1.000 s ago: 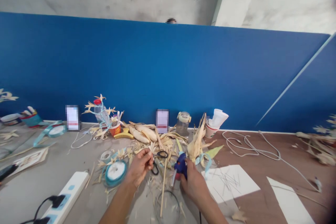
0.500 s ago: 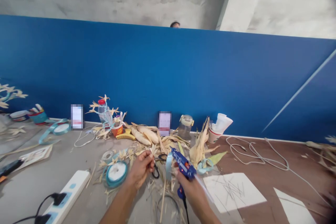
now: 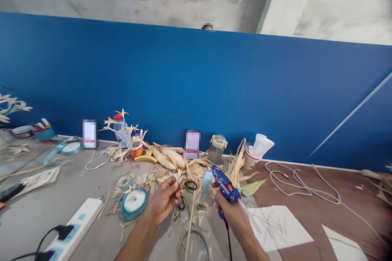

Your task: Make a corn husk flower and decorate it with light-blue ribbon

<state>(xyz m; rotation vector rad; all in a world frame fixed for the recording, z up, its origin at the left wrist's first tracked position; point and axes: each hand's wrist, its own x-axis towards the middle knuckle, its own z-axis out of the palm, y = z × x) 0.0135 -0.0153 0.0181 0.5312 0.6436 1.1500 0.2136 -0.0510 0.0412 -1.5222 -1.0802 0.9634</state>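
My left hand (image 3: 164,199) pinches a small pale husk flower (image 3: 177,177) between thumb and fingers, held just above the table. My right hand (image 3: 233,213) grips a blue glue gun (image 3: 224,186), its nozzle tilted up and left toward the flower, its black cord hanging down. A light blue ribbon strip (image 3: 207,181) dangles near the gun's nozzle. Black-handled scissors (image 3: 186,190) lie on the table between my hands, beside a thin wooden stick (image 3: 191,220).
Dried corn husks (image 3: 171,158), a teal ribbon spool (image 3: 134,203), a tape roll (image 3: 124,181), a white power strip (image 3: 76,224), a glass jar (image 3: 217,148), paper cups (image 3: 257,149), white cable (image 3: 300,181) and paper sheets (image 3: 278,228) cover the table. A blue partition (image 3: 196,85) stands behind.
My right hand lifted the glue gun off the table and turned its nozzle up toward the husk flower. My left hand stayed about where it was.
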